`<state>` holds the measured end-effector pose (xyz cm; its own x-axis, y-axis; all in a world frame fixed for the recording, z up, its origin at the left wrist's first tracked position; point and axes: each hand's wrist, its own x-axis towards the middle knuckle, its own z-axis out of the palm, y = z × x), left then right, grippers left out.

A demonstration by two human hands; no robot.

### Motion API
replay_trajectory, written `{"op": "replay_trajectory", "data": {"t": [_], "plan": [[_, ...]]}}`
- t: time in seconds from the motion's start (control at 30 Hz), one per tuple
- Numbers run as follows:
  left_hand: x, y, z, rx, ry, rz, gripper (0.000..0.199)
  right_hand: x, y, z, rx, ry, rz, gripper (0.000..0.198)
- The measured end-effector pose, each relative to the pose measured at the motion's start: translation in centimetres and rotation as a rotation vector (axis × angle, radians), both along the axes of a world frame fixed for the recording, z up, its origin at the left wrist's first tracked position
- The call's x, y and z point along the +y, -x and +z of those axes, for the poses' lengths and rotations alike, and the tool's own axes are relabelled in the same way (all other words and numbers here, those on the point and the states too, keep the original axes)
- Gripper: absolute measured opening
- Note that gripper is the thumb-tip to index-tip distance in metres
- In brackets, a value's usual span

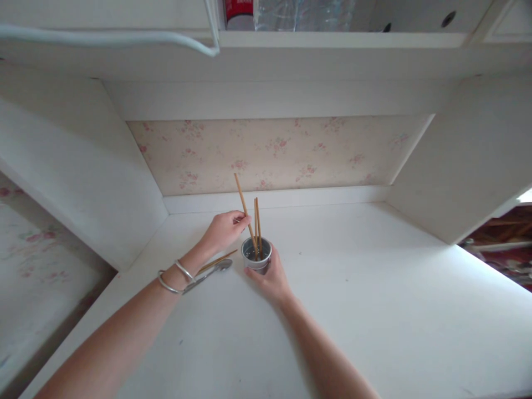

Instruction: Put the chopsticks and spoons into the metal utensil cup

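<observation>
My left hand (226, 228) pinches a wooden chopstick (241, 193), which leans to the left with its lower end inside a metal cup (256, 266). Two more chopsticks (258, 221) stand nearly upright in the same cup. Wrapped round the cup's right side and front is my right hand (272, 277), steadying it on the white surface. Just left of the cup lie a metal spoon (223, 265) and another chopstick (224, 257), both partly hidden behind my left wrist with its two bangles.
The white desktop (353, 288) is bounded by side panels and a floral back wall (278, 149). Overhead, a shelf (332, 40) holds a red container (239, 8) and clear plastic bottles (303, 14). A white cable (124, 36) hangs at upper left.
</observation>
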<state>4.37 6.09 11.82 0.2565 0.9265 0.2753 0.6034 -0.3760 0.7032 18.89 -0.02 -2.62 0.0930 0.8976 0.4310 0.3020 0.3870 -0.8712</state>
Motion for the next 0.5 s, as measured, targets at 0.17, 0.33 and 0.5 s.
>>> {"op": "replay_trajectory", "data": {"t": [0.17, 0.33, 0.5], "plan": [[0.7, -0.2, -3.3, 0.024, 0.037, 0.021, 0.026, 0.0, 0.0, 0.2, 0.000, 0.004, 0.001, 0.079], [1.0, -0.4, -4.6, 0.027, 0.094, 0.014, 0.029, -0.1, -0.1, 0.3, -0.001, 0.022, 0.000, 0.079], [1.2, -0.6, -4.6, -0.022, 0.092, -0.053, 0.035, -0.1, -0.1, 0.2, 0.006, 0.023, 0.009, 0.080]]}}
